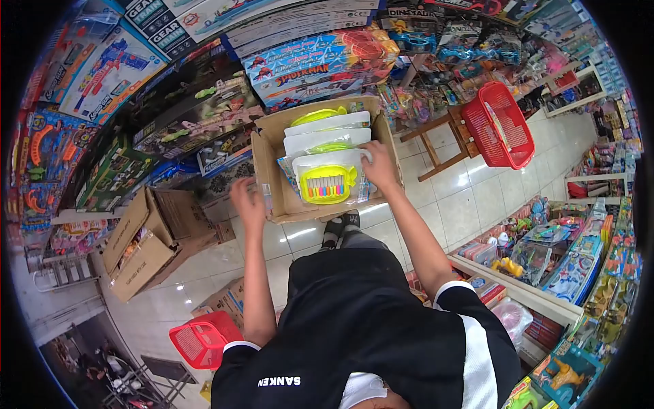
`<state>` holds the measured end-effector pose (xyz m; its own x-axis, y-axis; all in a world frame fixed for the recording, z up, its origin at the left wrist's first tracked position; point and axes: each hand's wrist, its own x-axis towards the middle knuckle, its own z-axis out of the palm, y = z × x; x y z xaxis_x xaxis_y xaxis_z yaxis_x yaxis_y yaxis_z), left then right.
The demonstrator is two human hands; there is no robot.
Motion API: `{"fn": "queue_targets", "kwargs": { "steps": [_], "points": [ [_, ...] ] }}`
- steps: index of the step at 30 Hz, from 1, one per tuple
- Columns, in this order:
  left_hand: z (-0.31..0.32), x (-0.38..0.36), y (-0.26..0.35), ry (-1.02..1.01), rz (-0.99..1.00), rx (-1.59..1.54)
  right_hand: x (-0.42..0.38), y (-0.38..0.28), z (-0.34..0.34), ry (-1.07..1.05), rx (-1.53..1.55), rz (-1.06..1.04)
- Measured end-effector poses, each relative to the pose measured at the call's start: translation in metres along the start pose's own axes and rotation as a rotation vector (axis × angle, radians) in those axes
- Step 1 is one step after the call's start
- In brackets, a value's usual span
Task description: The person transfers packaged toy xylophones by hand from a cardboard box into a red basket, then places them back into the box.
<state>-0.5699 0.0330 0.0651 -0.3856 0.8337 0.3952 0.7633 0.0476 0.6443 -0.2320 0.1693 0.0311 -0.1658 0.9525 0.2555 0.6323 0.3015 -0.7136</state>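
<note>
An open cardboard box (pixel 272 153) stands in front of me, holding several clear packs in a row. The front toy pack (pixel 327 184) has a white top edge and a yellow-green case with a row of small coloured sticks. My right hand (pixel 383 169) reaches over the box's right side, fingers closed at that pack's upper right corner. Behind it stand a second pack (pixel 327 141) and a third pack (pixel 327 123), also with white edges and yellow-green parts. Just outside the box's left wall is my left hand (pixel 248 200), its fingers apart and slightly bent, holding nothing.
Boxed toys, including a Spider-Man box (pixel 313 71), line the shelves ahead and left. A red basket (pixel 501 126) rests on a wooden stool (pixel 436 146) to the right. Another carton (pixel 146 238) and a red basket (pixel 204 339) stand at left. Toy displays (pixel 545 252) fill the right side.
</note>
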Motion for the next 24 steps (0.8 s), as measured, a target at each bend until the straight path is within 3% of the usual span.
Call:
{"fn": "queue_targets", "kwargs": {
  "steps": [2, 4, 6, 9, 12, 16, 20, 22, 23, 24],
  "points": [
    [0.023, 0.009, 0.020, -0.141, 0.048, -0.057, 0.006, -0.003, 0.019, -0.137, -0.066, -0.067],
    [0.048, 0.008, 0.025, -0.206, 0.068, -0.079, 0.002, -0.012, 0.033, -0.356, -0.116, 0.011],
    [0.071, 0.000, 0.026, -0.462, -0.028, -0.230, -0.008, -0.012, 0.045, -0.411, -0.217, 0.027],
    [0.092, -0.015, 0.027, -0.585, -0.124, -0.245, -0.021, 0.000, 0.062, -0.449, -0.358, 0.035],
    [0.094, -0.022, 0.030, -0.535, -0.121, -0.222, -0.023, 0.002, 0.058, -0.645, -0.465, 0.032],
    [0.088, -0.018, 0.026, -0.357, -0.260, -0.228, -0.014, -0.008, 0.036, -0.641, -0.309, 0.096],
    [0.086, -0.011, 0.002, -0.242, -0.364, -0.247, 0.006, -0.028, -0.005, -0.380, -0.073, 0.006],
    [0.080, 0.001, -0.003, -0.477, -0.862, -0.763, 0.021, -0.047, -0.029, -0.260, 0.082, -0.040],
    [0.078, 0.004, 0.000, -0.474, -0.863, -0.765, 0.026, -0.056, -0.040, -0.261, 0.081, -0.042],
    [0.076, 0.009, 0.005, -0.519, -0.891, -1.000, 0.031, -0.063, -0.049, -0.209, 0.111, -0.100]
  ]
}}
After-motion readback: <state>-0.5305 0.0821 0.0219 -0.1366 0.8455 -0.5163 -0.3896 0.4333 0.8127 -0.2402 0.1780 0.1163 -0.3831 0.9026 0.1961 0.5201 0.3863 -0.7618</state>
